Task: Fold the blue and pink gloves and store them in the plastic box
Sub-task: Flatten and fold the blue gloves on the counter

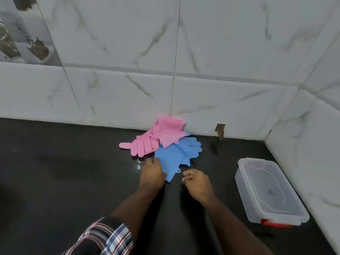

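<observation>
Pink gloves (147, 142) and blue gloves (176, 151) lie in a heap on the black counter against the tiled wall, the pink ones partly on top of the blue. My left hand (151, 174) rests on the cuff end of a blue glove and pinches its edge. Just to the right of that cuff, my right hand (197, 183) hovers with fingers curled and nothing in it. A clear plastic box (244, 183) without a lid stands at the right, with nothing inside.
The black counter (73, 172) runs left and toward me. Marble-look tiled walls (220, 100) close it off at the back and right. The box has a red latch (272, 223) at its near end. A small hole (220, 130) shows in the wall base.
</observation>
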